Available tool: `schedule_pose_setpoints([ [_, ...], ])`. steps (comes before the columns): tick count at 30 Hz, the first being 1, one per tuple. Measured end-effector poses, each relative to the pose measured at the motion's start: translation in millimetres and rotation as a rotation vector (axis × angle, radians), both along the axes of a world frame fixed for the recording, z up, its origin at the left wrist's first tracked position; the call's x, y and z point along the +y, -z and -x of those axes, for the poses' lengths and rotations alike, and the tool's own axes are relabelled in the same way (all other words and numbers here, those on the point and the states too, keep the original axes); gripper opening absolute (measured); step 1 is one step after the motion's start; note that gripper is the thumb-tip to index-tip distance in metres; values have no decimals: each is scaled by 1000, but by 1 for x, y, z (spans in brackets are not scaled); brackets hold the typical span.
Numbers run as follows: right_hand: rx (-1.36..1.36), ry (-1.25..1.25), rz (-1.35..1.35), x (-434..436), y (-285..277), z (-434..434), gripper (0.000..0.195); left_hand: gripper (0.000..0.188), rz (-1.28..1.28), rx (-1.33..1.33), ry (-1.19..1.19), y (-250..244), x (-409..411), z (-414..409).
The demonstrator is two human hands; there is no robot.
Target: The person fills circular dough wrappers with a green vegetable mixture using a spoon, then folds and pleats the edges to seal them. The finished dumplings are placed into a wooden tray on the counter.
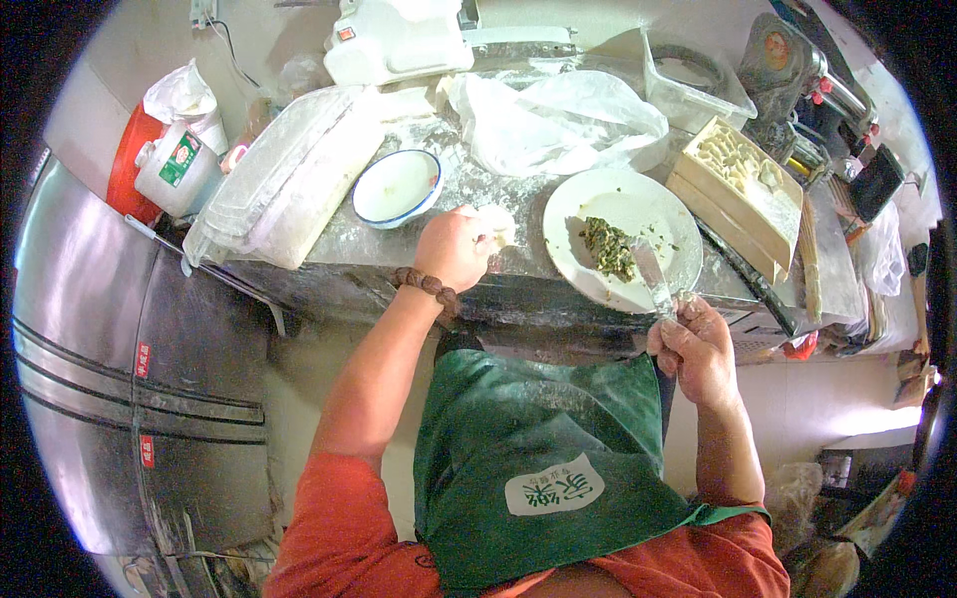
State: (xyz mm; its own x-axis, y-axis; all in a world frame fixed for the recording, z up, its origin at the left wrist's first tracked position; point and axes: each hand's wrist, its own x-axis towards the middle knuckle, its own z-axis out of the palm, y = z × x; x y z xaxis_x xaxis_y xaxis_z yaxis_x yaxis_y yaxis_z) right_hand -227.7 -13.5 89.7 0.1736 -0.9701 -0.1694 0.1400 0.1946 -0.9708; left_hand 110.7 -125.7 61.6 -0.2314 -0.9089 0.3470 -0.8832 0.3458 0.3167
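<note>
My left hand [454, 248], with a brown beaded bracelet at its wrist, is at the counter's front edge, its fingers at a pale, floury piece of dough [496, 224]; whether they grip it is hard to tell. In my right hand [691, 340] is the handle of a flat metal spatula [650, 270], its blade over a round white plate [568, 196]. Chopped green filling [609, 248] lies heaped on that plate beside the blade. A white bowl with a blue rim [398, 187] sits behind and left of my left hand.
Clear plastic bags [561, 119] lie behind the plate. A wooden box of dumplings [736, 168] stands at the right, near a dark rod [748, 280]. Left of the bowl is a lidded plastic container [291, 164]. A clear bin [691, 86] and a white appliance [400, 37] are at the back.
</note>
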Motion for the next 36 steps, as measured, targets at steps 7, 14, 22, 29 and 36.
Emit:
schedule_pose_setpoints([
  [7, -313, 69, 36, -2, 10, -30, 16, 22, -400, 1089, -129, -42, 17, 14],
  [14, -495, -3, -10, -23, 17, -66, 23, 37, -734, 1838, 280, -25, 92, 81],
  [22, -463, 63, -31, -4, 34, -77, 25, 31, -589, 1984, 136, 27, 128, 115],
  [29, -446, -125, -225, 4, 41, -62, 24, 33, -752, 2046, 311, 14, 138, 108],
  [36, -289, -47, -144, 14, 37, -75, 10, 50, -105, 1343, 179, 33, 151, 127],
])
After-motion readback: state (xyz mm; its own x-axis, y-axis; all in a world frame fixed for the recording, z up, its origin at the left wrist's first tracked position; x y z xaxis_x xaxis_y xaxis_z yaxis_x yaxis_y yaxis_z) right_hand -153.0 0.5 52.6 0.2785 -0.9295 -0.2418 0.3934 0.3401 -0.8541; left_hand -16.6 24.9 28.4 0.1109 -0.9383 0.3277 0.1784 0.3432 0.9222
